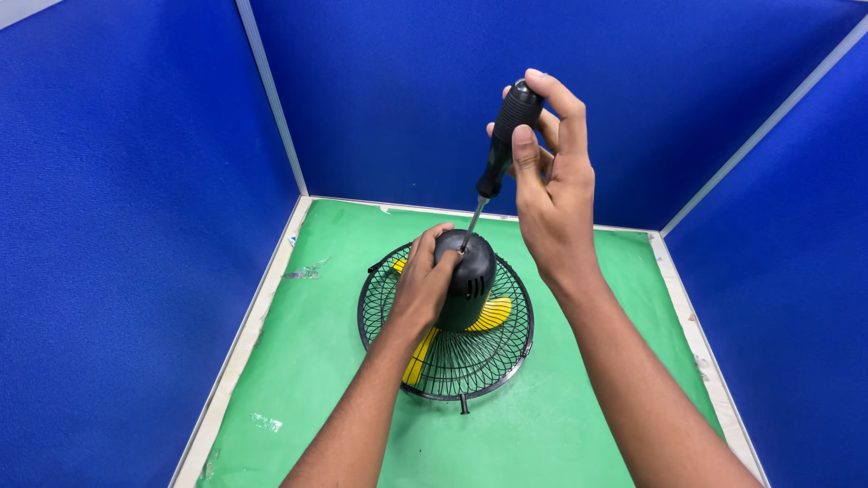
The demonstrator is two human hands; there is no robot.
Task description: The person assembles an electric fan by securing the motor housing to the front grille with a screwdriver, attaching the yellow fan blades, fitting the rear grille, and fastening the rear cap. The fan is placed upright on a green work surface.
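A small fan lies face down on the green mat (pixel 561 425). Its round black wire cage (pixel 493 348) shows yellow blades (pixel 493 314) inside, and its black motor housing (pixel 470 285) points up. My left hand (pixel 423 280) wraps around the left side of the housing. My right hand (pixel 551 185) grips the black handle of a screwdriver (pixel 506 136) held nearly upright. The metal tip of the shaft touches the top of the housing, beside my left fingers.
Blue partition walls (pixel 136 226) close in the table on the left, back and right. The green mat has a pale border (pixel 249 334). Bits of clear tape (pixel 303 269) lie on the mat's left side.
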